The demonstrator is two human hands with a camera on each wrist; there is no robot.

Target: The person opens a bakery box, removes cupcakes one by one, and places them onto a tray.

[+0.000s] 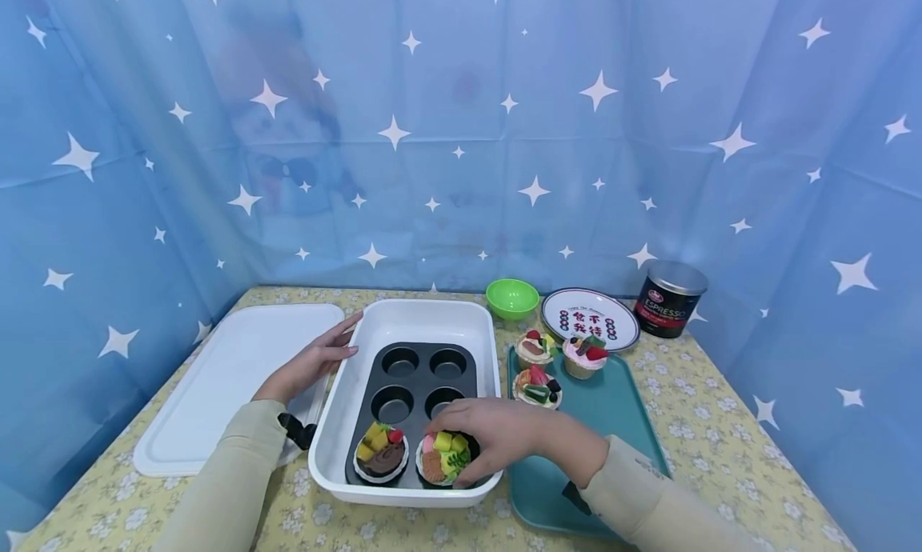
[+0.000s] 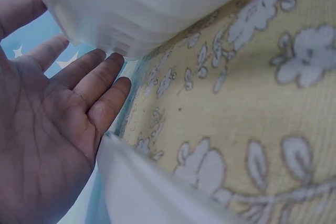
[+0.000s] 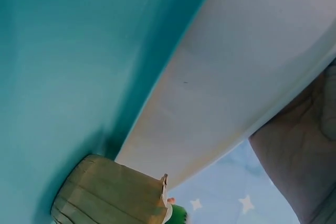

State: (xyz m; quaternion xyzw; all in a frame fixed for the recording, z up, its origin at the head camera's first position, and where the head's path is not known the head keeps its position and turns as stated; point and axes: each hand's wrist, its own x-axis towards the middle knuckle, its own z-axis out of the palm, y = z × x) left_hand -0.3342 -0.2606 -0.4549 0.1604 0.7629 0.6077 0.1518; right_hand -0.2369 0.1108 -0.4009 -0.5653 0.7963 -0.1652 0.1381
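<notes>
A white plastic bin (image 1: 334,424) holds a dark muffin tin (image 1: 420,376) with round cups. At the tin's front left cup sits a cupcake with chocolate cream and yellow fruit cubes (image 1: 382,454). My right hand (image 1: 504,432) grips a second fruit-topped cupcake (image 1: 442,458) at the front right cup, fingers behind it and thumb at its near right side. My left hand (image 1: 310,364) rests its nearly straight fingers against the bin's left rim; the left wrist view shows this palm (image 2: 47,114) beside the bin's outer wall (image 2: 131,14).
Three more cupcakes, one of them pink-creamed (image 1: 582,360), stand on a teal tray (image 1: 612,424) to the right. Behind are a green bowl (image 1: 512,298), a plate with red characters (image 1: 576,296) and an espresso can (image 1: 670,300). A white lid (image 1: 216,384) lies left.
</notes>
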